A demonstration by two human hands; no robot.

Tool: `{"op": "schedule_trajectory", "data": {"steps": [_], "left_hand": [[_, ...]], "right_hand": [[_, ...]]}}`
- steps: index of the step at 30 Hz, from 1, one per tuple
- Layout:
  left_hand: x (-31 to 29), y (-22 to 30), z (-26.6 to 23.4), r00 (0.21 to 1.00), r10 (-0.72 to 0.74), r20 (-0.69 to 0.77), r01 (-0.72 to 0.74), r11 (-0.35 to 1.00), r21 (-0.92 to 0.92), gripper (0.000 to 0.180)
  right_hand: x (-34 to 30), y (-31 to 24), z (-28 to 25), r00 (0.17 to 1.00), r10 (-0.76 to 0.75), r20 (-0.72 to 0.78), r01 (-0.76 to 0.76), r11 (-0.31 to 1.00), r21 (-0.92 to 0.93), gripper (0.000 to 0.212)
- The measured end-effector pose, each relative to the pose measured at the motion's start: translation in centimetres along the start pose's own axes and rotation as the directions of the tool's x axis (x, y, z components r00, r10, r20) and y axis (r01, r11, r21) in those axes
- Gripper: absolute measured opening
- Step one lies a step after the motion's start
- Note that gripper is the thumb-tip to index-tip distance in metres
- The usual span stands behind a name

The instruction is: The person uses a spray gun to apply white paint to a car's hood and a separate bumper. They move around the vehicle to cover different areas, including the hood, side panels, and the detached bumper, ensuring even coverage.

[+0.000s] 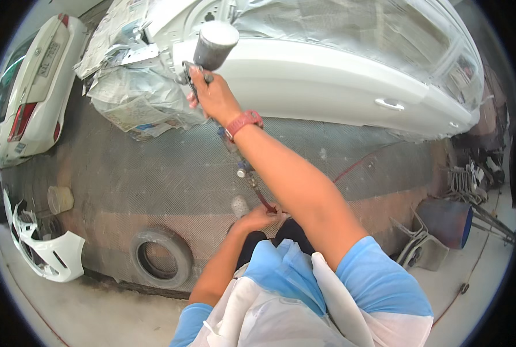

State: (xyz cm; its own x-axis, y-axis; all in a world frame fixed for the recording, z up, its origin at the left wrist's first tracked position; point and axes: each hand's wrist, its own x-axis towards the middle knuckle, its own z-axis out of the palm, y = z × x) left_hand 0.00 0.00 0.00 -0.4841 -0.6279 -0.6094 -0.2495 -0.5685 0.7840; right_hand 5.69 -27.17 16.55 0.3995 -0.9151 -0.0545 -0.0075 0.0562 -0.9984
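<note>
My right hand point(214, 98), with a red band on its wrist, is wrapped round the handle of a paint spray gun point(213, 53). The gun has a grey cup with a pale lid and is held upright beside the front end of a white car door panel point(304, 72). From the gun's handle a fitting and a dark red air hose point(264, 199) run down toward my body. Close to my waist, my left hand point(261, 217) is closed round that hose; its fingertips are partly hidden.
Newspaper point(139, 107) and clear plastic sheeting point(350, 29) mask the car. Another white car point(38, 75) stands at the left. On the floor are a tire point(161, 257), a white bumper point(64, 257), a bucket point(60, 199) and a blue drum point(443, 222) beside chairs point(422, 248).
</note>
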Motion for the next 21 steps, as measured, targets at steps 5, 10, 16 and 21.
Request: {"op": "schedule_trajectory", "data": {"steps": [5,10,16,21], "left_hand": [[2.0,-3.4,1.3,0.931,-0.083,0.356,0.019,0.983,0.181,0.042],[5.1,-7.0,8.0,0.91,-0.019,0.414,-0.152,0.914,0.377,0.035],[12.1,-4.3,15.6,0.936,-0.059,0.348,-0.12,0.874,0.47,0.045],[14.0,0.0,20.2,0.945,0.239,0.224,-0.325,0.76,0.563,0.046]], "right_hand": [[-1.5,-3.4,-8.4,0.981,0.035,-0.192,-0.03,0.999,0.026,0.062],[-9.0,-5.7,-24.2,0.88,-0.026,-0.474,-0.038,0.991,-0.125,0.058],[-18.7,-7.5,-44.2,0.696,-0.031,-0.717,-0.134,0.976,-0.173,0.054],[-24.4,-8.7,-58.6,0.562,-0.027,-0.827,-0.168,0.975,-0.147,0.056]]}}
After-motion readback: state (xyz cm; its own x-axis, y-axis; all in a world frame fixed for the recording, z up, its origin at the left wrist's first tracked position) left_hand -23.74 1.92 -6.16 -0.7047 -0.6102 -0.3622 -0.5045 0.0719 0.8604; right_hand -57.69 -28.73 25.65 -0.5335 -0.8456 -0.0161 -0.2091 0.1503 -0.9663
